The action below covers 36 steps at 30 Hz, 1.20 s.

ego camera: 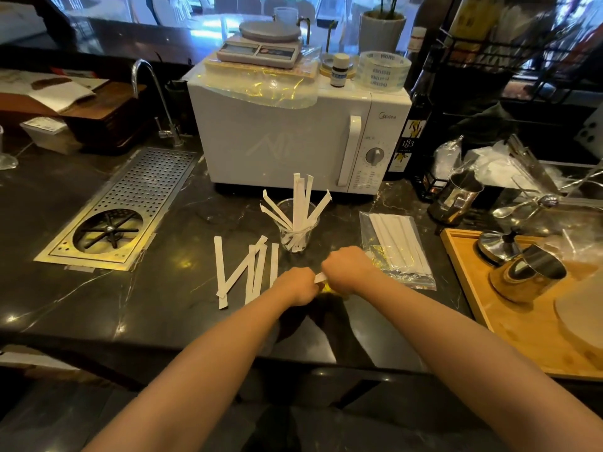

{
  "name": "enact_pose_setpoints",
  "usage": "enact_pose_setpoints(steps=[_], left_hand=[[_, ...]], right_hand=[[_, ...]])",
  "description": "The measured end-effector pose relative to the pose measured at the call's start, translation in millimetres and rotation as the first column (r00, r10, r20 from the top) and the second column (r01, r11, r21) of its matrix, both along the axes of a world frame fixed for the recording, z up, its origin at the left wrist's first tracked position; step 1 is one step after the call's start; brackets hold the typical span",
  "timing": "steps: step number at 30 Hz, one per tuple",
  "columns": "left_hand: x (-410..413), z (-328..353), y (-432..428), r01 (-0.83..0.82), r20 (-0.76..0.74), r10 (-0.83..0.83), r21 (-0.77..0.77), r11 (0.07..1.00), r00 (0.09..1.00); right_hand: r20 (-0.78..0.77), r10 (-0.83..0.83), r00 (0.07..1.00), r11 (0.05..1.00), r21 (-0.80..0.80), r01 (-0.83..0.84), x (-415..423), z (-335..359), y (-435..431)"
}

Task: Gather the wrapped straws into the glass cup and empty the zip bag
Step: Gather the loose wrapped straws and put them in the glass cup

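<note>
I see both bare forearms reaching in from the bottom edge, knuckles toward me, so the fingers are mostly hidden. The left hand [298,285] and right hand [346,269] meet over the dark marble table [156,308], closed on the same white paper-wrapped straw [320,277]; only a short piece shows between them. Loose wrapped straws [243,272] lie just left. Behind stands the clear glass cup [297,228] with straws upright; right of it lies the clear zip bag [398,246], straws inside.
</note>
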<state>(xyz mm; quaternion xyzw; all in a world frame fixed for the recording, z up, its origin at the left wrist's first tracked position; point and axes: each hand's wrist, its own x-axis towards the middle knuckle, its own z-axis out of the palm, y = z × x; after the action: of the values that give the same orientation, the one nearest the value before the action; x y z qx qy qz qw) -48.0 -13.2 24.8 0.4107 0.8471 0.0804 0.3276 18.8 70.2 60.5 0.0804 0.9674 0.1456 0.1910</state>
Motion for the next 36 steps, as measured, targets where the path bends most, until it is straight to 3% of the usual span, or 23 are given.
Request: enact_pose_setpoints(steps=[6, 11, 14, 16, 19, 23, 25, 27, 30, 33, 36], left_hand=[[-17, 7, -28, -0.191, 0.211, 0.152, 0.176, 0.966, 0.965], [-34, 4, -53, -0.411, 0.373, 0.276, 0.355, 0.840, 0.886], [-43, 3, -64, -0.475, 0.318, 0.373, 0.361, 0.803, 0.872], [-52, 0, -72, -0.549, 0.359, 0.427, 0.394, 0.737, 0.830], [-64, -1, -91, -0.697, 0.513, 0.478, 0.444, 0.563, 0.713], [-80, 3, -108, -0.868, 0.675, 0.550, 0.329, 0.371, 0.491], [-88, 1, -119, -0.886, 0.705, 0.540, 0.316, 0.340, 0.459], [-96, -5, -129, -0.891, 0.734, 0.514, 0.302, 0.339, 0.445], [-107, -10, -136, -0.903, 0.762, 0.503, 0.257, 0.345, 0.409], [-114, -12, -137, -0.901, 0.763, 0.506, 0.236, 0.363, 0.404], [-118, -16, -136, -0.905, 0.781, 0.494, 0.209, 0.369, 0.382]], right_hand=[[-0.092, 0.156, 0.983, 0.985, 0.087, -0.148, -26, 16, -35], [-0.116, 0.330, 0.937, 0.935, 0.180, -0.307, -54, 21, -62], [-0.155, 0.400, 0.903, 0.909, 0.191, -0.370, -69, 25, -75], [-0.198, 0.444, 0.874, 0.893, 0.176, -0.414, -76, 27, -84], [-0.361, 0.489, 0.794, 0.869, 0.127, -0.478, -86, 30, -94], [-0.462, 0.249, 0.851, 0.939, -0.101, -0.330, -95, 33, -110], [-0.492, 0.036, 0.870, 0.943, -0.272, -0.193, -99, 34, -115], [-0.432, -0.200, 0.880, 0.887, -0.460, -0.024, -105, 30, -114], [-0.249, -0.485, 0.838, 0.751, -0.611, 0.252, -113, 12, -109], [-0.086, -0.667, 0.740, 0.597, -0.655, 0.462, -117, -10, -104], [-0.036, -0.766, 0.642, 0.519, -0.624, 0.584, -115, -27, -102]])
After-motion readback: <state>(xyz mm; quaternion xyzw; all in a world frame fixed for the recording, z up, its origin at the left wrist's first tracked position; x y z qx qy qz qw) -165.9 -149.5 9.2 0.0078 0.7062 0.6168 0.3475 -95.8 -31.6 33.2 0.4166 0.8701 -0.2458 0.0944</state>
